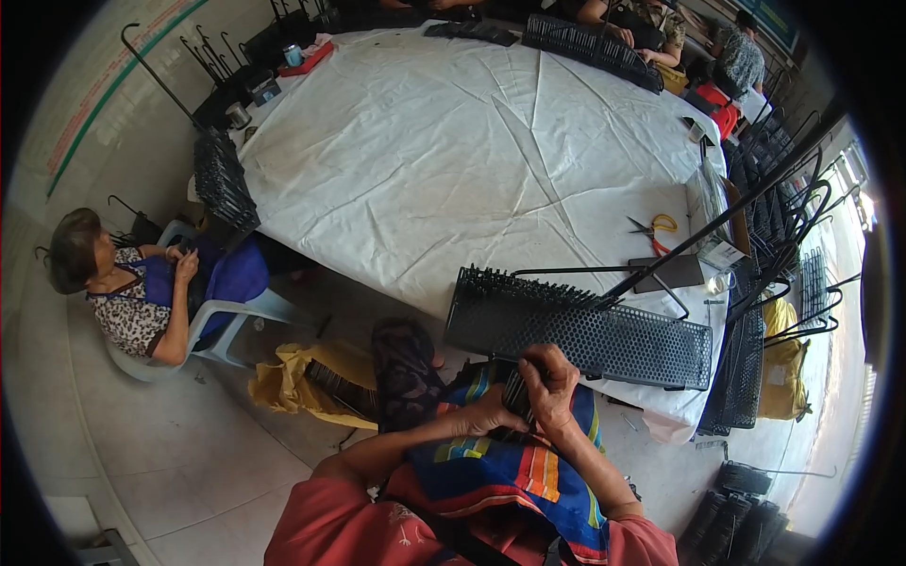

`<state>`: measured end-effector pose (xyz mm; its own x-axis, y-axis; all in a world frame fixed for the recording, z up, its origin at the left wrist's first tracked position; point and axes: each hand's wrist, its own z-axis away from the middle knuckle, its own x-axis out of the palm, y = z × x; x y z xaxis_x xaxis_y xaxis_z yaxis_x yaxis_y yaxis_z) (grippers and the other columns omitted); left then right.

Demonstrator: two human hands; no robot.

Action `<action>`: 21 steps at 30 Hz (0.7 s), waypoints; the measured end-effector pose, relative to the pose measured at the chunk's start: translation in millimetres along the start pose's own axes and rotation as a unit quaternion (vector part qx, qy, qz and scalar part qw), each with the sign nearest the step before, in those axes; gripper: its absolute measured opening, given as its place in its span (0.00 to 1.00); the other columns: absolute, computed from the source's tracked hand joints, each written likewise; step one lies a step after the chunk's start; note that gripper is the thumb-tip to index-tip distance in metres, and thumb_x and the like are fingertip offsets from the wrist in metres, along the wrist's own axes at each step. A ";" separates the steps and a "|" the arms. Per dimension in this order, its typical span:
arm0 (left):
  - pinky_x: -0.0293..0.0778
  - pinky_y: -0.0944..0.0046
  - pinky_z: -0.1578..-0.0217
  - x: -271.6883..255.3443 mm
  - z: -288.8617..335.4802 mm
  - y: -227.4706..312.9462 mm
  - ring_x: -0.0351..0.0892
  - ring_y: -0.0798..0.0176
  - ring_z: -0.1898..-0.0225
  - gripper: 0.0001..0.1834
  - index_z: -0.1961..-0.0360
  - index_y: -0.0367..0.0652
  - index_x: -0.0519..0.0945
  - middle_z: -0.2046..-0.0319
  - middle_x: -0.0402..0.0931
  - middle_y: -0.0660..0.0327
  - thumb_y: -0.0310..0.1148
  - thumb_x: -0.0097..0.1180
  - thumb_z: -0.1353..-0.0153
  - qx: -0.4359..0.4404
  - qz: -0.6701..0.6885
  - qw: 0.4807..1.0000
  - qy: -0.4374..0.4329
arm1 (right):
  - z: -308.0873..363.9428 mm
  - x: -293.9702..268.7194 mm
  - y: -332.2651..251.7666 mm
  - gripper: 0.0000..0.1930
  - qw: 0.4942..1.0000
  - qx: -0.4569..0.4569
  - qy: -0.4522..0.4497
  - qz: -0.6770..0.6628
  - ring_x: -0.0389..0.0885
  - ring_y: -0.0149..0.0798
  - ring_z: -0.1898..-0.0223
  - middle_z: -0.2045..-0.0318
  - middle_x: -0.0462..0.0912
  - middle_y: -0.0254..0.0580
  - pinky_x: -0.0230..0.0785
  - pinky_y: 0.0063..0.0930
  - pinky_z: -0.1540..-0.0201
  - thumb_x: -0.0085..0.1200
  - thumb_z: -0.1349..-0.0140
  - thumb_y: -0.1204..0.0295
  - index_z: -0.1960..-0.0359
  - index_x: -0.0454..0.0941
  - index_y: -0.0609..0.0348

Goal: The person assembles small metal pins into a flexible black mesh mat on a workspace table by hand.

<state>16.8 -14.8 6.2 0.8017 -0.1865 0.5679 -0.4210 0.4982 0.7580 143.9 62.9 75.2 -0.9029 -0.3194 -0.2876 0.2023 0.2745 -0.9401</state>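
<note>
Hands meet over the lap: the left hand (486,412) and right hand (550,382) are both closed around a small bundle of dark pins (517,394). Just beyond the grip lies the black perforated tray (576,335). Loading seems underway; next, single pins must be separated carefully.

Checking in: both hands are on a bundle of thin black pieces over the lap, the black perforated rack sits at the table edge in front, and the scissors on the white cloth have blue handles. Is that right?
Not quite: the scissors have yellow and orange handles, not blue, as the head view shows. The rest holds: the left hand and right hand grip the bundle of thin black pieces over the lap, and the black perforated rack sits at the edge of the table.
</note>
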 end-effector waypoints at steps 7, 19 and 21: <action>0.76 0.65 0.53 -5.4 2.2 5.8 0.80 0.66 0.58 0.26 0.52 0.37 0.76 0.59 0.79 0.62 0.20 0.67 0.56 0.054 -0.026 0.988 0.145 | 2.9 -8.7 25.0 0.17 0.990 0.042 0.136 0.005 0.77 0.35 0.55 0.58 0.80 0.41 0.68 0.31 0.50 0.55 0.41 0.67 0.52 0.76 0.62; 0.80 0.64 0.61 -15.3 -3.4 16.0 0.82 0.63 0.67 0.24 0.55 0.39 0.79 0.67 0.81 0.62 0.15 0.61 0.57 -0.015 0.076 0.987 0.142 | 14.7 -8.1 55.8 0.12 0.929 0.340 -0.056 -0.131 0.73 0.25 0.79 0.77 0.79 0.34 0.63 0.19 0.78 0.58 0.39 0.67 0.63 0.80 0.65; 0.80 0.64 0.60 -16.9 -5.0 11.7 0.83 0.63 0.66 0.24 0.53 0.38 0.79 0.65 0.81 0.62 0.15 0.61 0.56 -0.029 0.051 0.990 0.130 | 14.7 -4.7 63.0 0.06 0.926 0.349 -0.032 -0.142 0.73 0.23 0.81 0.78 0.79 0.33 0.62 0.18 0.79 0.58 0.40 0.72 0.67 0.79 0.64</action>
<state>0.4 -1.6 3.9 0.8420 0.0875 0.5323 -0.4857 0.5524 0.6775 166.4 68.4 14.6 -0.9376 -0.3478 0.0003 0.1759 -0.4749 -0.8623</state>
